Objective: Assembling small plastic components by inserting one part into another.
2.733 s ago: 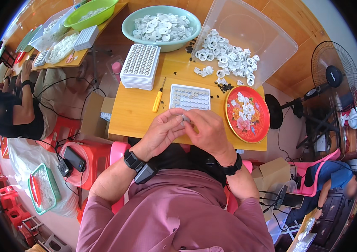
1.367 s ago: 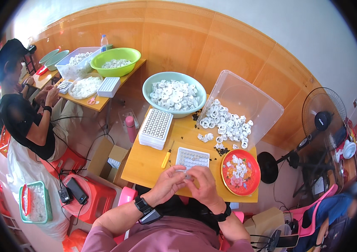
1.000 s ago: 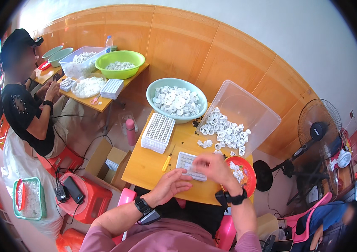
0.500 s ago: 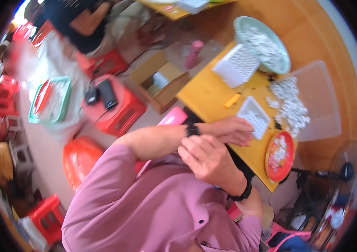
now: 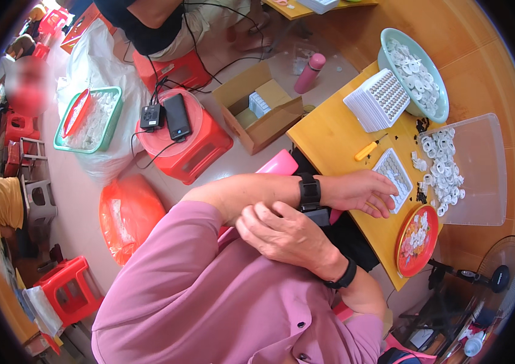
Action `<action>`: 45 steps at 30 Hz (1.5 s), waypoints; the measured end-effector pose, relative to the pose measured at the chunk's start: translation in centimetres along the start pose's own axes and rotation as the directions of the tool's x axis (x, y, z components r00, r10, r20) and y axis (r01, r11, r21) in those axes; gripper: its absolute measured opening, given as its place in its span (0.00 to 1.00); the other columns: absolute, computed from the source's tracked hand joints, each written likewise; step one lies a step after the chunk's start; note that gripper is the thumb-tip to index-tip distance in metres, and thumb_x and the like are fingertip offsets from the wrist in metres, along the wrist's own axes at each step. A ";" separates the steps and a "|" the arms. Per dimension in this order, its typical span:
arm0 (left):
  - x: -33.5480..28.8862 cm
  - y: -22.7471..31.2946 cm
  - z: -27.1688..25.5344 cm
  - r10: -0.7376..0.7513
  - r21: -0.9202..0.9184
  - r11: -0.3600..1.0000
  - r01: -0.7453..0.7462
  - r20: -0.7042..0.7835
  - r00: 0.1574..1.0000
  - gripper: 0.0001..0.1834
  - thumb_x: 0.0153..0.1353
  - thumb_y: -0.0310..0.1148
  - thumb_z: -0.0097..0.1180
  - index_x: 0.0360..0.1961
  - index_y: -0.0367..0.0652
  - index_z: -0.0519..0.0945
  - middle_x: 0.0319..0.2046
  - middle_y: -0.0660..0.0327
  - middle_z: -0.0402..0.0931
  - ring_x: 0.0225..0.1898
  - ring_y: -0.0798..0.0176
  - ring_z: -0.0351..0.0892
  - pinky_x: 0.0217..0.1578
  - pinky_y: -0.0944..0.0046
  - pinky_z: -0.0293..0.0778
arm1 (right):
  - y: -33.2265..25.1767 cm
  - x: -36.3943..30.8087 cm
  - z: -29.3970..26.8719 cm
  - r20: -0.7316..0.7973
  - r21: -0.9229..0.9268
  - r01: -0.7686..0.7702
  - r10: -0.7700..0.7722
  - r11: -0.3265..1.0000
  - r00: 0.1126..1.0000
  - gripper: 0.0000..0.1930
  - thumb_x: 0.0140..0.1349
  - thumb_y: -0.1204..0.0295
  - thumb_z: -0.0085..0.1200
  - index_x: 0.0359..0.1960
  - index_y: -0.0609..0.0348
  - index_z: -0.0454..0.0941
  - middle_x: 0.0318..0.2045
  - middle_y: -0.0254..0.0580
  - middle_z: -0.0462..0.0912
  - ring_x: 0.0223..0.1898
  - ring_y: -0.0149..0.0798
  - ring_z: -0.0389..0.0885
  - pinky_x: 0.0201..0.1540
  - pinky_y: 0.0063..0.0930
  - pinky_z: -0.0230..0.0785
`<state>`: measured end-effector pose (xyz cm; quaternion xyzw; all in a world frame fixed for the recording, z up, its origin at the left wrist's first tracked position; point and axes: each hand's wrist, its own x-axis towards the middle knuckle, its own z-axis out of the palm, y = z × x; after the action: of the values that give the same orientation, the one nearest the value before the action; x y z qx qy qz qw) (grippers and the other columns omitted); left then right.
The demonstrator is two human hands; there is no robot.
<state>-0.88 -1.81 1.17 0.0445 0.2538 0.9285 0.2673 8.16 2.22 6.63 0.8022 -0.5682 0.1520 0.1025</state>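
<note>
My left hand [image 5: 361, 193] reaches over the near edge of the yellow table, its fingers loosely bent and apart, with nothing visible in them. The fingertips overlap the edge of a white tray [image 5: 392, 173] of small round parts; I cannot tell if they touch. A black strap with a small device [image 5: 310, 193] circles that wrist. Across my left forearm lies my right hand [image 5: 284, 233], fingers bent and spread, its tips by the skin below the elbow. It holds nothing. A black band [image 5: 345, 274] is on the right wrist.
Around the tray are a yellow-handled screwdriver [image 5: 366, 150], stacked white trays [image 5: 375, 103], a pale green basin [image 5: 442, 109], loose white parts [image 5: 442, 164] and a red plate [image 5: 432, 242]. Left stand a cardboard box [image 5: 275, 127], a pink bottle [image 5: 310, 74] and a red stool [image 5: 193, 155] with cabled devices.
My right hand has slid along the left forearm, away from the wrist toward the elbow. The left hand's fingers are bent more. The view has shifted, moving the table rightward in the picture.
</note>
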 end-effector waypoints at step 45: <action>0.3 -1.2 0.0 -0.099 0.015 0.995 0.099 -0.034 0.995 0.16 0.70 0.39 0.55 0.53 0.43 0.74 0.45 0.57 0.80 0.45 0.59 0.82 0.50 0.57 0.78 | -0.8 -2.0 0.1 0.184 0.020 -0.191 0.184 0.981 0.966 0.12 0.58 0.69 0.52 0.41 0.60 0.78 0.39 0.39 0.80 0.42 0.33 0.78 0.46 0.27 0.69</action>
<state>-0.53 -0.78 0.55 0.0187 0.2679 0.9126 0.3084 8.28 4.18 5.80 0.7572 -0.6454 0.0982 0.0204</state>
